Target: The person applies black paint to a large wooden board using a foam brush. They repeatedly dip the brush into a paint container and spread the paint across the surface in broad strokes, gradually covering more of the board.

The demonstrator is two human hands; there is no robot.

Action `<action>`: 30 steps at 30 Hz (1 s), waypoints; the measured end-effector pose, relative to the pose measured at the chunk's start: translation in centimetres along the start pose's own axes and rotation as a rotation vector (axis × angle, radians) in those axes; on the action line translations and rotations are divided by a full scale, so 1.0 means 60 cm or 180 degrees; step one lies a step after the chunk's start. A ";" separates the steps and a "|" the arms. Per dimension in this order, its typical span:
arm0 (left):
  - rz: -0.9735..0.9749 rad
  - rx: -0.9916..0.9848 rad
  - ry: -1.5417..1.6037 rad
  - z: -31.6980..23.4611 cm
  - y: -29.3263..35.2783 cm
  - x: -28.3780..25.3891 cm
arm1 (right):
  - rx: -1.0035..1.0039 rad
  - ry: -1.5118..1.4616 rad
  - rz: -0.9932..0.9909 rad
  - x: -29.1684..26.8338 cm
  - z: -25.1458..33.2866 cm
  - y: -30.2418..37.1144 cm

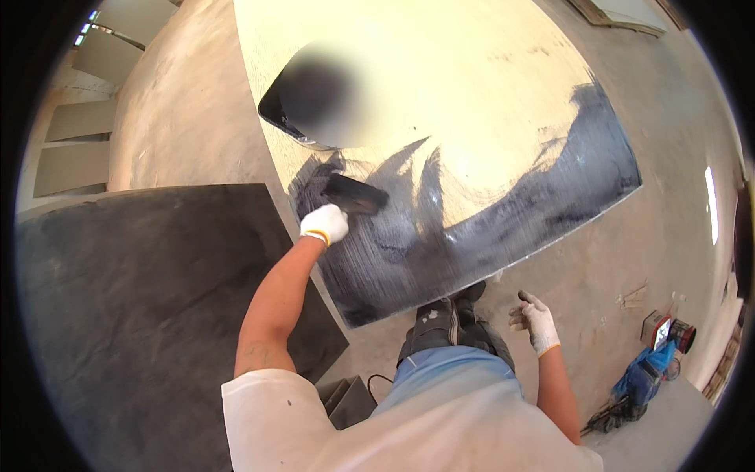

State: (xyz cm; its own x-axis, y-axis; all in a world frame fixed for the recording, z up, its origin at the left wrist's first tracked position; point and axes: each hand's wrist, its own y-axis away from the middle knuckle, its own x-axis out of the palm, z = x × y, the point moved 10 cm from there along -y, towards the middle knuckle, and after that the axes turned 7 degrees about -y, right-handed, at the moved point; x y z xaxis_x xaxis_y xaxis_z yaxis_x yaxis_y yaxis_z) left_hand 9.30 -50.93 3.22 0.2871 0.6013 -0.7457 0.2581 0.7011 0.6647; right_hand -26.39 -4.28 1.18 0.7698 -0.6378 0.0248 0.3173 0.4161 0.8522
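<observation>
My left hand (324,225), in a white knit glove with a yellow cuff, is closed round the handle of a wide, flat black brush (360,197). The brush rests on a large pale-yellow board (480,86), where streaky black coating (393,271) covers the near edge and part of the right side. Just beyond the brush, a black container (274,106) sits on the board's left part; a blur hides most of it. My right hand (536,322), in a stained glove, hangs beside the board's near edge with its fingers apart and nothing in them.
A dark sheet (149,291) lies to the left, close to the board. Grey panels (75,145) are at the far left. On the floor at right are a tin (654,330) and a blue bundle (643,381). A framed panel (629,16) is at the far right.
</observation>
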 end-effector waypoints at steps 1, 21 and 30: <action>-0.0094 -0.0257 0.0223 0.019 -0.011 -0.010 | 0.0000 -0.0058 -0.0031 -0.005 0.002 0.002; -0.0340 0.0658 -0.0309 -0.061 -0.085 -0.005 | 0.0093 -0.0674 -0.0425 -0.067 -0.093 0.043; -0.0482 0.0244 0.0034 -0.109 -0.087 -0.024 | 0.0014 -0.0472 -0.0430 -0.076 -0.044 0.022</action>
State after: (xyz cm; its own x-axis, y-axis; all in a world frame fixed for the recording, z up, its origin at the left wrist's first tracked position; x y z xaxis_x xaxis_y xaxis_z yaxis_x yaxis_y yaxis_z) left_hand 1.53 -52.94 0.54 0.2299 0.4954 -0.8377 0.3673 0.7529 0.5461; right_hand -28.04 0.88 0.81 0.6302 -0.7763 -0.0137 0.4096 0.3175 0.8553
